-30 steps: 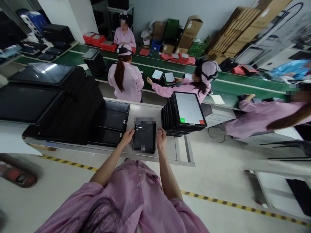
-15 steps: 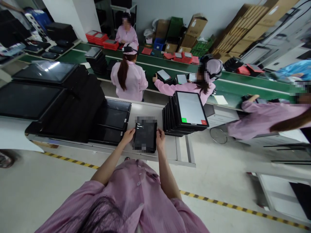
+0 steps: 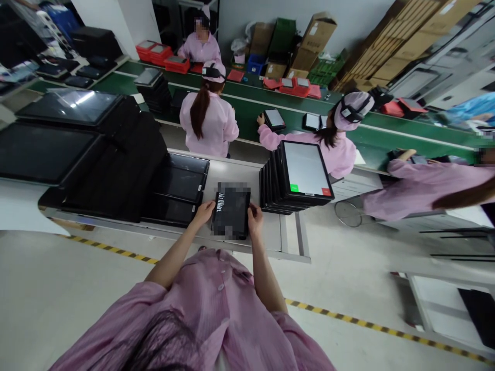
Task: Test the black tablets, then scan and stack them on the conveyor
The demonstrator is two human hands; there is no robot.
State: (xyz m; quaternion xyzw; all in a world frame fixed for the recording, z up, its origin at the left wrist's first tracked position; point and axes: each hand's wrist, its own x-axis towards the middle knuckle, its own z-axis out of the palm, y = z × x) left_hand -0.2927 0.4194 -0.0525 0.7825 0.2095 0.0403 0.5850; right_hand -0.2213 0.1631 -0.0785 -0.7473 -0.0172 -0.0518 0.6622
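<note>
A black tablet (image 3: 233, 211) is held between my two hands above a light grey cart top (image 3: 220, 172). White lines of text show on the left of its dark screen, and parts of it are blurred out. My left hand (image 3: 203, 213) is closed on the left edge, my right hand (image 3: 255, 220) on the right edge. To the right rises a stack of tablets (image 3: 305, 170), the top one lit white with a green and a red corner patch. Left of my left hand lie dark tablets (image 3: 181, 178) in two rows.
Taller piles of black screens (image 3: 69, 108) stand at the far left. Beyond the cart, co-workers in pink sit along a green conveyor (image 3: 247, 98) carrying tablets and red trays (image 3: 294, 86). Cardboard boxes (image 3: 317, 36) lean at the back wall. A low white cart (image 3: 444, 304) stands lower right.
The text on the held tablet's screen has grown to more lines. Both hands keep their grip in nearly the same place. A co-worker beyond the stack has leaned to the right.
</note>
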